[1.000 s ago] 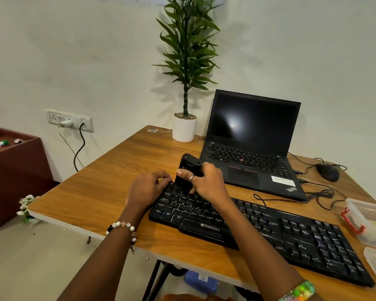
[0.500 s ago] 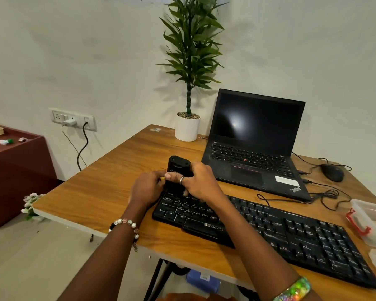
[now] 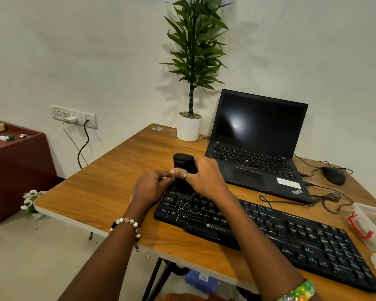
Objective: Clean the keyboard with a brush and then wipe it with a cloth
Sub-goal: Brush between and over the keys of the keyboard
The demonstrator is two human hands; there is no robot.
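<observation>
Watching from my end, I see the brush (image 3: 183, 168) has slid from the upper-middle keys over the last second to the far left corner of the black Zebronics keyboard (image 3: 269, 233), bristles down on the top rows. My right hand (image 3: 206, 179) wraps its stubby black body; my left hand (image 3: 149, 187) curls at the keyboard's left end, fingertips meeting the brush, though I cannot tell what it holds. I judge brushing is under way, wiping not begun. The keyboard lies slantwise across the wooden desk (image 3: 109, 183), just before the open laptop (image 3: 258, 148).
</observation>
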